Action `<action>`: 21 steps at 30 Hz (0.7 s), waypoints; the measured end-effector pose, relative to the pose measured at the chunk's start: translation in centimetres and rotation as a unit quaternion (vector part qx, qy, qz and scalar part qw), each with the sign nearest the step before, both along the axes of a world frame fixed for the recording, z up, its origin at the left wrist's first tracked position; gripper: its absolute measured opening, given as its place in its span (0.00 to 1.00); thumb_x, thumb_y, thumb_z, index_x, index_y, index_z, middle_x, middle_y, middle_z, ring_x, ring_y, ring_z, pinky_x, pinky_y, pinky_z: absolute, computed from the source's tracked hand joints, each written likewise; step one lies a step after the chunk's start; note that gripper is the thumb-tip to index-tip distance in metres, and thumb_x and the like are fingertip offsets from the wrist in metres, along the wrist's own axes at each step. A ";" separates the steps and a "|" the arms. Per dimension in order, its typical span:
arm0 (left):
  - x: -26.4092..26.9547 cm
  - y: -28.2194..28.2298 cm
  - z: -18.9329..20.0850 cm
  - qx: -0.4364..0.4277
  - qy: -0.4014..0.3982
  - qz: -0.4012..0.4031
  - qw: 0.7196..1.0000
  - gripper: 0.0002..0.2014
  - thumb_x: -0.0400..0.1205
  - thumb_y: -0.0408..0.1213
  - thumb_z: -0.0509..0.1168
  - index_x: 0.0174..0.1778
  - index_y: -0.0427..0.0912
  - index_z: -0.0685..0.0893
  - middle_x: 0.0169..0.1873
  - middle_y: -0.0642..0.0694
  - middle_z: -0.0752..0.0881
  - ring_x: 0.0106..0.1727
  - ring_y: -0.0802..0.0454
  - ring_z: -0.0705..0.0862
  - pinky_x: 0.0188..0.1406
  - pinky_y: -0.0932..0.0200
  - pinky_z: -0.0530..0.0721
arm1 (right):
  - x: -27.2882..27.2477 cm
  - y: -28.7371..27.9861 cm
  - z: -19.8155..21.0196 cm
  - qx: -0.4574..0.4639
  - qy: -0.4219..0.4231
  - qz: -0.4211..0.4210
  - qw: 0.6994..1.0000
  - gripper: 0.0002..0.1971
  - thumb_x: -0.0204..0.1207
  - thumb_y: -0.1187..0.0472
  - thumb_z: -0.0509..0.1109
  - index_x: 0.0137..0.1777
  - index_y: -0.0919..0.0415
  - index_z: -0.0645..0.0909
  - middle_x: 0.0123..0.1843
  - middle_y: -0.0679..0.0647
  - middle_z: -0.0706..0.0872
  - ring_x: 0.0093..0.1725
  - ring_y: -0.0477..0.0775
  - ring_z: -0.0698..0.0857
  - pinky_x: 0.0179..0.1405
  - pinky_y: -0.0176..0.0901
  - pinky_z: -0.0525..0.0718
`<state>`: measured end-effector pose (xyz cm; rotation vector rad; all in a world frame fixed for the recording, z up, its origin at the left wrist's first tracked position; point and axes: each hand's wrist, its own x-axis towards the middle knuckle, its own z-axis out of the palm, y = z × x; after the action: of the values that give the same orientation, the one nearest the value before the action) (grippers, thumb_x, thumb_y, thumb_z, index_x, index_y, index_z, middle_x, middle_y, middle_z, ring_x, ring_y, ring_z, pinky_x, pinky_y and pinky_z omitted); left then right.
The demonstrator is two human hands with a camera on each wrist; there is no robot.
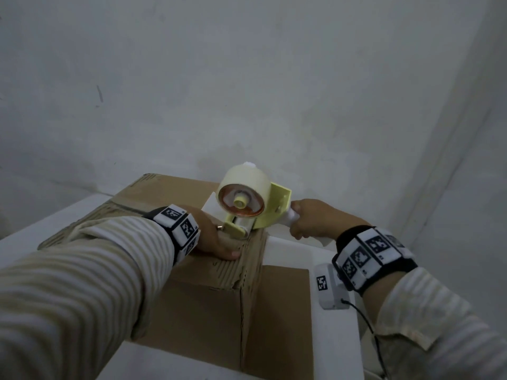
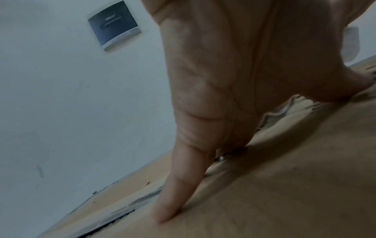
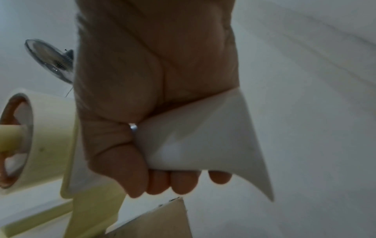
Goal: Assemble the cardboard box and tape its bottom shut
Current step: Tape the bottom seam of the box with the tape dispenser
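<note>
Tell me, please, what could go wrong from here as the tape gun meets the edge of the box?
1. The left hand presses flat on the cardboard box right beside the tape dispenser; its fingers could get caught by the dispenser's front end or stuck under tape.
2. The right hand grips only the white handle, so a pull might skew the strip off the seam.
3. The worn, ragged box edge may hold tape poorly.
</note>
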<state>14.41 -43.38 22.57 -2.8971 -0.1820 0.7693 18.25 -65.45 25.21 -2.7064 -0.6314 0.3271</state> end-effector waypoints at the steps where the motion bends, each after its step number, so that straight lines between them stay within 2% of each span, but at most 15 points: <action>1: -0.2 -0.1 0.1 0.011 0.002 -0.001 1.000 0.56 0.62 0.82 0.53 0.82 0.49 0.58 0.82 0.47 0.62 0.80 0.45 0.66 0.76 0.50 0.64 | 0.0 -0.6 0.3 0.000 0.001 -0.010 1.000 0.12 0.67 0.70 0.71 0.33 0.56 0.72 0.27 0.53 0.79 0.27 0.49 0.77 0.27 0.38 0.74; 3: -0.6 -0.3 0.4 0.021 0.016 -0.009 1.000 0.60 0.58 0.85 0.49 0.81 0.46 0.62 0.81 0.45 0.64 0.78 0.44 0.69 0.73 0.48 0.66 | -0.1 -2.3 0.9 -0.007 -0.004 -0.030 1.000 0.11 0.65 0.70 0.71 0.32 0.57 0.72 0.27 0.55 0.81 0.27 0.51 0.78 0.28 0.38 0.74; 6: -0.7 -0.6 0.6 0.039 0.035 -0.026 0.998 0.69 0.43 0.89 0.41 0.75 0.47 0.72 0.77 0.44 0.71 0.73 0.45 0.74 0.72 0.46 0.68 | -0.2 -4.3 1.7 -0.015 -0.018 -0.058 0.998 0.11 0.63 0.72 0.70 0.29 0.59 0.73 0.28 0.56 0.81 0.26 0.51 0.77 0.24 0.35 0.71; 7: -0.7 -0.7 0.6 0.039 0.035 -0.026 0.998 0.68 0.39 0.90 0.40 0.69 0.50 0.76 0.73 0.44 0.74 0.71 0.46 0.75 0.72 0.46 0.68 | -0.3 -4.6 1.8 -0.017 -0.020 -0.062 0.998 0.11 0.63 0.72 0.70 0.29 0.59 0.72 0.27 0.56 0.81 0.26 0.51 0.77 0.23 0.35 0.71; 8: -0.7 -0.9 0.6 0.040 0.032 -0.022 0.998 0.65 0.40 0.90 0.40 0.66 0.51 0.77 0.71 0.44 0.74 0.70 0.47 0.75 0.73 0.46 0.67 | -0.4 -4.7 1.6 -0.019 -0.020 -0.064 0.998 0.11 0.63 0.73 0.70 0.28 0.59 0.72 0.26 0.56 0.80 0.25 0.51 0.77 0.23 0.35 0.71; 10: -0.6 -1.1 0.6 0.043 0.019 -0.007 0.999 0.64 0.50 0.88 0.45 0.75 0.48 0.72 0.76 0.43 0.72 0.74 0.45 0.73 0.74 0.46 0.66 | -0.4 -4.5 0.9 -0.025 -0.024 -0.065 0.997 0.11 0.62 0.72 0.69 0.28 0.59 0.72 0.25 0.55 0.80 0.25 0.53 0.78 0.24 0.35 0.73; 13: -0.5 -1.8 1.0 0.022 0.004 0.013 1.000 0.66 0.48 0.87 0.50 0.80 0.49 0.63 0.79 0.44 0.68 0.78 0.44 0.69 0.78 0.44 0.65 | -0.3 -4.4 -0.1 -0.018 -0.029 -0.072 0.997 0.09 0.61 0.72 0.69 0.27 0.61 0.73 0.23 0.56 0.80 0.24 0.54 0.78 0.24 0.35 0.73; 14: -0.9 -2.5 1.5 0.007 0.005 0.007 1.000 0.62 0.55 0.85 0.52 0.82 0.50 0.60 0.81 0.45 0.65 0.80 0.44 0.65 0.79 0.45 0.62 | -0.3 -4.4 -0.4 -0.013 -0.030 -0.076 0.997 0.09 0.61 0.73 0.69 0.27 0.61 0.73 0.23 0.56 0.80 0.24 0.54 0.78 0.24 0.35 0.74; 15: -1.3 -3.3 1.9 -0.024 0.008 -0.005 1.000 0.53 0.65 0.80 0.54 0.83 0.51 0.56 0.82 0.46 0.61 0.82 0.45 0.61 0.80 0.47 0.58 | -0.4 -4.3 -0.6 -0.008 -0.030 -0.078 0.996 0.09 0.61 0.73 0.69 0.27 0.61 0.73 0.23 0.56 0.80 0.25 0.54 0.78 0.24 0.35 0.74; 16: -1.5 -4.1 2.2 -0.061 0.006 -0.019 0.998 0.44 0.75 0.71 0.54 0.83 0.52 0.53 0.83 0.48 0.59 0.83 0.47 0.58 0.80 0.49 0.55 | -0.5 -4.3 -0.9 -0.003 -0.030 -0.081 0.996 0.10 0.61 0.73 0.68 0.27 0.61 0.72 0.23 0.56 0.79 0.25 0.55 0.78 0.25 0.36 0.74; 17: -1.7 -5.1 2.3 -0.081 -0.002 -0.035 0.996 0.38 0.80 0.63 0.55 0.83 0.52 0.52 0.83 0.49 0.58 0.83 0.48 0.57 0.79 0.52 0.54 | -0.6 -4.3 -1.2 0.001 -0.030 -0.084 0.996 0.10 0.61 0.74 0.68 0.27 0.61 0.72 0.23 0.56 0.79 0.25 0.55 0.77 0.25 0.36 0.73; 18: -1.7 -5.9 2.1 -0.078 -0.015 -0.053 0.995 0.35 0.82 0.59 0.55 0.83 0.51 0.52 0.83 0.49 0.58 0.83 0.47 0.58 0.78 0.53 0.56 | -0.8 -4.4 -1.6 0.006 -0.031 -0.088 0.996 0.11 0.61 0.74 0.68 0.27 0.60 0.71 0.23 0.55 0.78 0.25 0.55 0.77 0.25 0.36 0.72; 21: -1.2 -6.8 1.1 0.020 -0.017 -0.060 0.998 0.39 0.81 0.61 0.57 0.83 0.47 0.53 0.81 0.43 0.63 0.80 0.42 0.65 0.75 0.49 0.65 | -1.1 -5.0 -2.7 0.037 -0.027 -0.103 0.994 0.11 0.60 0.74 0.67 0.27 0.59 0.71 0.24 0.54 0.77 0.24 0.52 0.75 0.24 0.35 0.70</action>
<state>13.16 -50.20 23.62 -2.8540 -0.0251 0.6870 17.11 -70.44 22.50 -2.6865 -0.3655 0.1747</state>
